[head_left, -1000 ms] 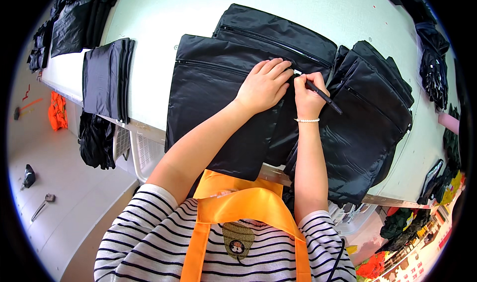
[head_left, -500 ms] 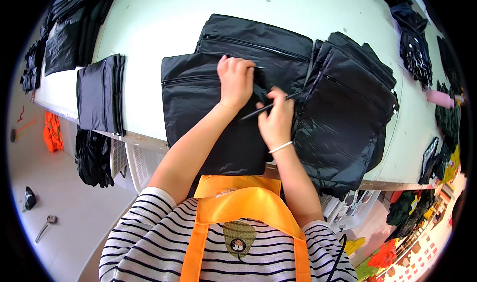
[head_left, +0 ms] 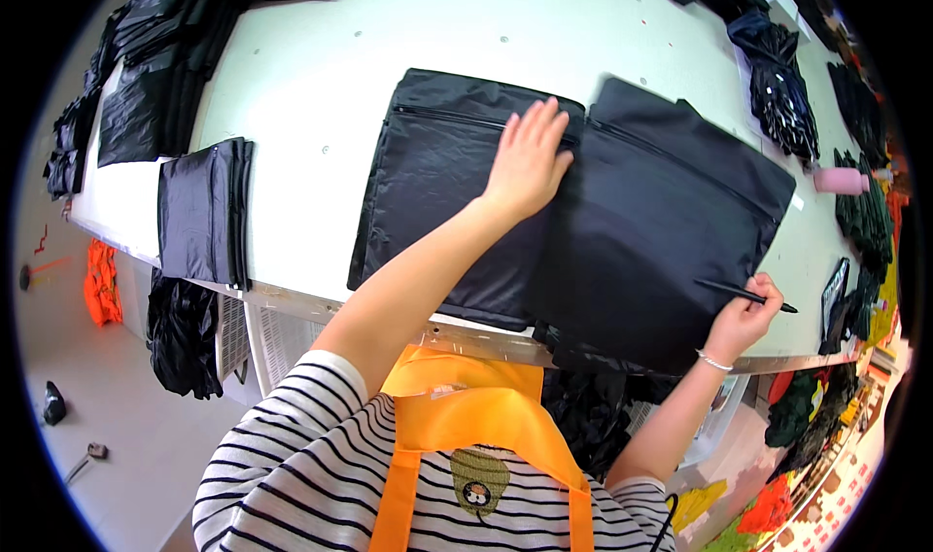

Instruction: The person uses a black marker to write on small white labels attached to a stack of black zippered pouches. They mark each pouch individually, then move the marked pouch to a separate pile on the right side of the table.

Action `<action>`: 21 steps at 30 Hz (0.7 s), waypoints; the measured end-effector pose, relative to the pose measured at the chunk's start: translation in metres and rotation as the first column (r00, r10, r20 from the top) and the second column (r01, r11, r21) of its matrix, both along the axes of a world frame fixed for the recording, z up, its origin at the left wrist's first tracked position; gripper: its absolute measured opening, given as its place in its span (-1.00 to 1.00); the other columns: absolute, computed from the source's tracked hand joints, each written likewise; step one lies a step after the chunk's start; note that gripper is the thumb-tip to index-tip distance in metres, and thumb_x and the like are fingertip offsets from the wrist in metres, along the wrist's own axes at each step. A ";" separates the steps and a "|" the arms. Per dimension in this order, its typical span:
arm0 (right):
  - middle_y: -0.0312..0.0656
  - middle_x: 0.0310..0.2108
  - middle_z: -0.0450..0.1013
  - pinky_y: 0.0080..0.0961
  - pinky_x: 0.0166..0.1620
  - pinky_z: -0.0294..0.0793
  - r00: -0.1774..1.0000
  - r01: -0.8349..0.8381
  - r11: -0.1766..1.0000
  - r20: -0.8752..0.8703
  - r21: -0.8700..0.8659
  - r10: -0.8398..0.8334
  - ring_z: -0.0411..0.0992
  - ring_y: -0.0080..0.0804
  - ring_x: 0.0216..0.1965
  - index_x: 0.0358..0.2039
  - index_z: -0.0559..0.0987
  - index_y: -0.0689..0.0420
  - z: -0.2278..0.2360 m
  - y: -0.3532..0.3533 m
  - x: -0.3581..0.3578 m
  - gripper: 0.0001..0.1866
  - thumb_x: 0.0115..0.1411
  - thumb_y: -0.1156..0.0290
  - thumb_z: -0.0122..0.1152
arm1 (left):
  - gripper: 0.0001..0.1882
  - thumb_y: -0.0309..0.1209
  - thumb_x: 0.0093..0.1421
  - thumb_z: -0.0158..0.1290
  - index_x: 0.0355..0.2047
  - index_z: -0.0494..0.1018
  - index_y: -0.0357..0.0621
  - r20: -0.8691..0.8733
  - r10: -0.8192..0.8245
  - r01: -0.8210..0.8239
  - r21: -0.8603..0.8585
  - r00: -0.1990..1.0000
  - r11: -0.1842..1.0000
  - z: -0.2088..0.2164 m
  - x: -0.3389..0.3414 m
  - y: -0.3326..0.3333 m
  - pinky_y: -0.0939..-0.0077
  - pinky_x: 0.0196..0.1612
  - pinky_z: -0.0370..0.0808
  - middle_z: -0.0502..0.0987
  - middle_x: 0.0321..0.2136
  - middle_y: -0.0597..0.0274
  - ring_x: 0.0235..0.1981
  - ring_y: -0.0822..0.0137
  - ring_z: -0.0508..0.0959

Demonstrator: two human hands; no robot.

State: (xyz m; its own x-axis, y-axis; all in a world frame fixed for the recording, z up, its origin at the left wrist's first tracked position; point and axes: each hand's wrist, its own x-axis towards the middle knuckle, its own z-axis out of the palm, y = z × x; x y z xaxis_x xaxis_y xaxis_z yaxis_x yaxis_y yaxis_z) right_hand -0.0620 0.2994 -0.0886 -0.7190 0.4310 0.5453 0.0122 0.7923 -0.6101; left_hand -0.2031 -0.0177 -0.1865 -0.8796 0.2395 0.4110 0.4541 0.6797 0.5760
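Two piles of thin black fabric panels with a zipper along the upper part lie side by side before me. On the left pile [head_left: 452, 192], my left hand [head_left: 530, 158] rests with outstretched fingers near its upper right corner. My right hand [head_left: 748, 319] is closed around a slim black pen [head_left: 734, 292], which points left. The same hand is at the lower right edge of the top black panel [head_left: 661, 222] on the right pile; whether it also pinches the fabric is hard to make out. That panel's upper left corner is blurred.
A small black folded stack [head_left: 204, 212] lies at the left edge of the white table [head_left: 311, 115], with taller dark piles [head_left: 146, 115] behind. Dark garments [head_left: 777, 90] and a pink bottle [head_left: 842, 181] stand to the right. White crates [head_left: 282, 343] sit under the table.
The panel that lay at the left under both hands is now over on the right pile. My right hand has moved right and nearer me with the pen; my left hand has shifted right and flattened.
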 end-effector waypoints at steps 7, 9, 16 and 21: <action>0.03 0.01 0.46 -0.37 0.10 0.39 0.997 0.048 0.997 0.058 -0.055 -0.045 0.44 -0.19 0.03 -0.14 0.37 0.26 -0.035 -0.027 -0.016 -0.82 0.35 0.43 0.07 | -0.32 0.00 0.31 -0.10 0.35 0.12 -0.03 0.121 -0.023 0.072 -0.415 0.992 0.907 -0.042 0.036 -0.039 0.04 0.38 -0.06 0.05 0.39 0.18 0.40 0.20 0.05; -0.03 -0.07 0.50 -0.42 0.07 0.42 0.996 -0.078 0.984 0.022 -0.162 0.082 0.47 -0.33 -0.08 -0.10 0.39 0.25 -0.035 -0.089 -0.035 -0.79 0.39 0.37 0.01 | -0.31 -0.02 0.30 -0.07 0.35 0.13 -0.04 0.171 0.011 0.064 -0.427 0.985 0.902 -0.034 0.057 -0.063 0.05 0.38 -0.06 0.06 0.39 0.17 0.40 0.18 0.04; -0.24 -0.39 0.51 -0.64 -0.26 0.44 0.874 -0.342 0.668 0.037 -0.660 0.484 0.45 -0.59 -0.39 -0.14 0.55 0.25 -0.082 -0.219 -0.071 -0.78 0.36 0.41 0.00 | -0.49 -0.29 0.21 0.09 0.15 0.36 -0.18 0.172 0.007 0.031 -0.223 0.985 0.974 -0.013 0.080 -0.095 0.13 0.28 0.19 0.30 0.23 0.08 0.26 0.06 0.27; -0.31 -0.48 0.49 -0.69 -0.37 0.40 0.876 -0.343 0.642 0.013 -0.686 0.482 0.41 -0.66 -0.47 -0.30 0.55 0.24 -0.121 -0.242 -0.104 -0.90 0.17 0.53 0.24 | -0.60 -0.40 0.19 0.07 0.05 0.43 -0.21 0.074 -0.094 0.106 -0.175 0.993 0.979 -0.021 0.047 -0.079 0.23 0.19 0.32 0.41 0.12 0.10 0.17 0.09 0.37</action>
State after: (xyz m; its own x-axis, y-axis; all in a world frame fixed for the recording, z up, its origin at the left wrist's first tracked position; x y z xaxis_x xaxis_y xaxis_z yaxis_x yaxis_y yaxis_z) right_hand -0.1658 0.0576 -0.2093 -0.9625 0.2551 0.0924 -0.0548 0.1506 -0.9871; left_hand -0.1564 -0.0962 -0.2077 -0.8709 0.3920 0.2965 0.4908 0.7274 0.4797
